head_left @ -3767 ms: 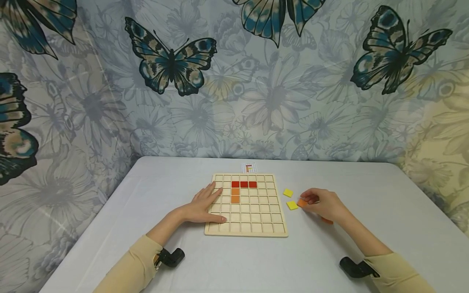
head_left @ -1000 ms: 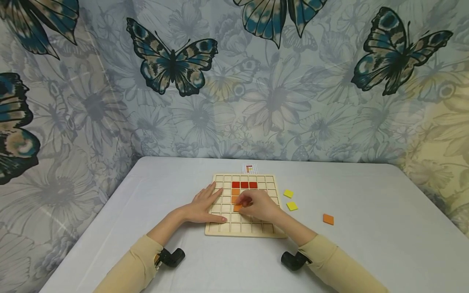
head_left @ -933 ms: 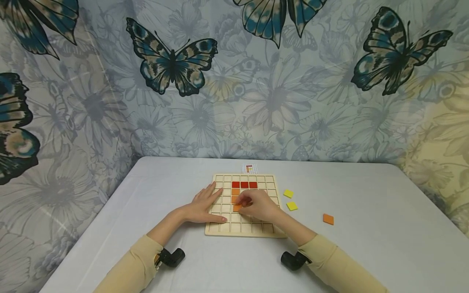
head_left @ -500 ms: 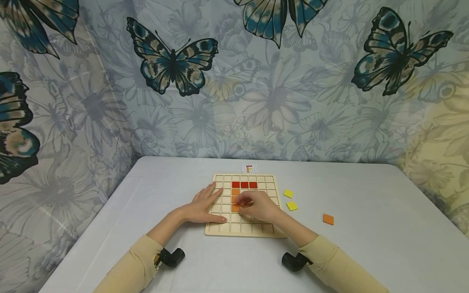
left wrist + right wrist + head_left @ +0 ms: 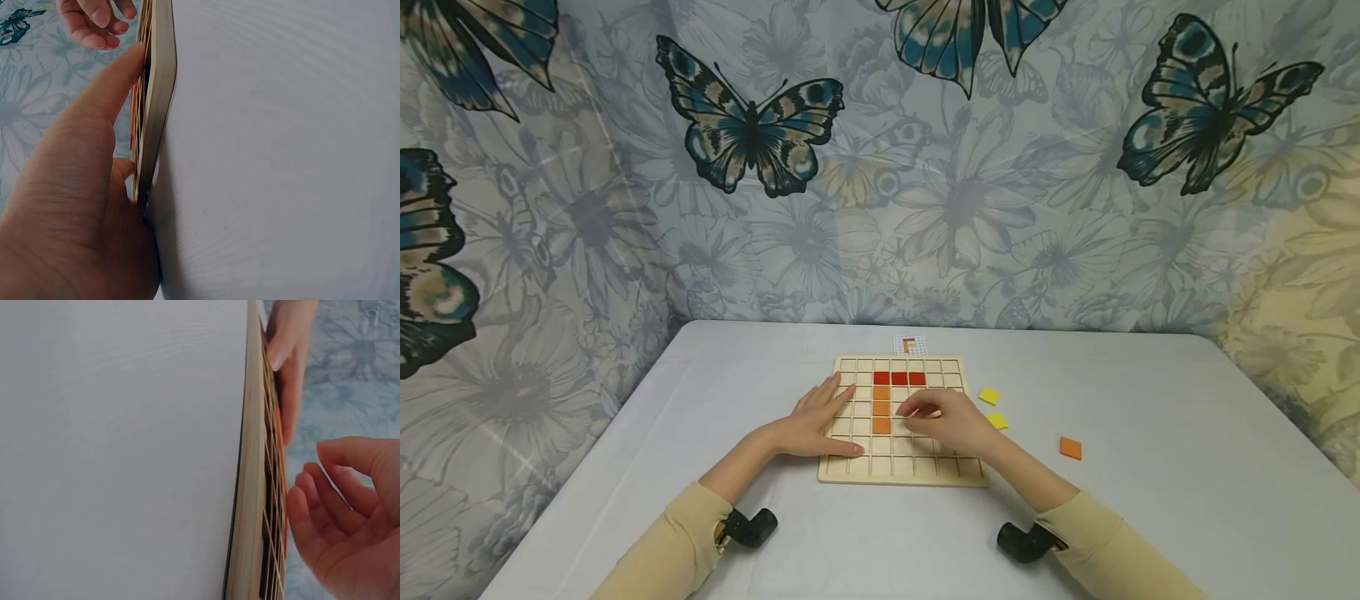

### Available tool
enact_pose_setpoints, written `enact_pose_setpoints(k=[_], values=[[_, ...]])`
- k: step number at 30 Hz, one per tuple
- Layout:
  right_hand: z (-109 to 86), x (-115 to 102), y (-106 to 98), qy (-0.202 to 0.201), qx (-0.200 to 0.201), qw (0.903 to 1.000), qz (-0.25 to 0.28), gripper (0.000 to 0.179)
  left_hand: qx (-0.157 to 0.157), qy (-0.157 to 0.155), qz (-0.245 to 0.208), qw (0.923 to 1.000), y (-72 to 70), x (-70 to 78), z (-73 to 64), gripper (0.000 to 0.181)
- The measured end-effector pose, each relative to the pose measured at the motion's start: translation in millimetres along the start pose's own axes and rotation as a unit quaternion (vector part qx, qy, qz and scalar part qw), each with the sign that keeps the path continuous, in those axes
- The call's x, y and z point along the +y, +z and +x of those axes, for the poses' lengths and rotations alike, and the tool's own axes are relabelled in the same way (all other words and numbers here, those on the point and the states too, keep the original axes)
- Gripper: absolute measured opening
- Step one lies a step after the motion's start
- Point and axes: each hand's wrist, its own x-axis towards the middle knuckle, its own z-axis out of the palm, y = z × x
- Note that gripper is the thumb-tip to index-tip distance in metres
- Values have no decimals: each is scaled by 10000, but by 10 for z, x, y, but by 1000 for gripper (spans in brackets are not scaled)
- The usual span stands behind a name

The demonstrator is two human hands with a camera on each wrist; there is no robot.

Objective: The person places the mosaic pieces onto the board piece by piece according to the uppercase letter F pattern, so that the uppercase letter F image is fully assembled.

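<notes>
A wooden grid board (image 5: pixel 902 481) lies on the table. Three red square tiles (image 5: pixel 899 378) form a row near its far side, and three orange tiles (image 5: pixel 882 408) run in a column below the leftmost red one. My left hand (image 5: pixel 812 423) rests flat with spread fingers on the board's left edge. Over the board's middle, just right of the orange column, is my right hand (image 5: pixel 951 421); its fingers are loosely curled. In the right wrist view a gap shows between that hand's thumb and fingers (image 5: pixel 300 512), with nothing held there.
Two loose yellow tiles, a far one (image 5: pixel 989 396) and a near one (image 5: pixel 997 421) partly behind the right hand, lie right of the board. Farther right is a loose orange tile (image 5: pixel 1071 448). A small printed pattern card (image 5: pixel 910 344) sits beyond the board's far edge.
My right hand brought an orange tile from the right side to the column's third cell, let it go there and drew back slightly right. The left hand stayed put.
</notes>
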Motion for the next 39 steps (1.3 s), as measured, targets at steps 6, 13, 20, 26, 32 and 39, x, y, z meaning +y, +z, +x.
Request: enact_pose_setpoints(k=[6, 13, 20, 26, 32, 39], values=[[-162, 109, -205, 416, 188, 9984, 334, 8, 16, 56, 51, 10000, 7, 0, 15, 104], [-368, 221, -450, 883, 369, 9949, 327, 13, 46, 137, 41, 9999, 0, 8, 12, 105], [-556, 318, -622, 1159, 538, 9913, 328, 21, 5, 79, 43, 10000, -10, 15, 1, 105], [-692, 403, -737, 1306, 621, 9891, 286, 23, 25, 111, 37, 9999, -4, 14, 7, 105], [-830, 499, -872, 1325, 735, 9884, -136, 25, 86, 168, 0, 9998, 5, 4, 10, 104], [-1012, 606, -1034, 1304, 692, 9876, -533, 27, 53, 168, -40, 9998, 2, 12, 12, 104]])
